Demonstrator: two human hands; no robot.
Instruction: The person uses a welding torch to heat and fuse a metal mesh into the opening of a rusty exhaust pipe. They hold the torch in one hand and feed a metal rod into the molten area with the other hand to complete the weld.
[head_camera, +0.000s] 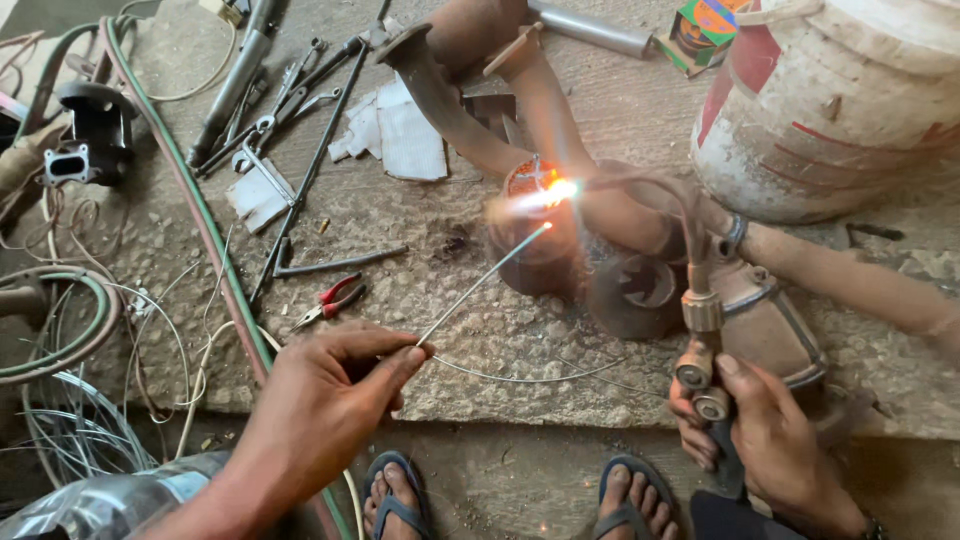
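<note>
Bare forearms, no sleeves, blue flip-flops (400, 500) on both feet, dark wristband (876, 527) at right wrist

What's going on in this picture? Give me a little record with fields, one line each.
Setting: rough concrete slab on the ground
Left hand: pinches a thin filler rod, tip near the flame
Right hand: grips a gas torch
Flame: lit, on a rusty exhaust pipe
Another person's hand: steadies the pipe from the right
Nearby: red-handled pliers, spanners, green hose, white bucket
Feet: blue sandals
</note>
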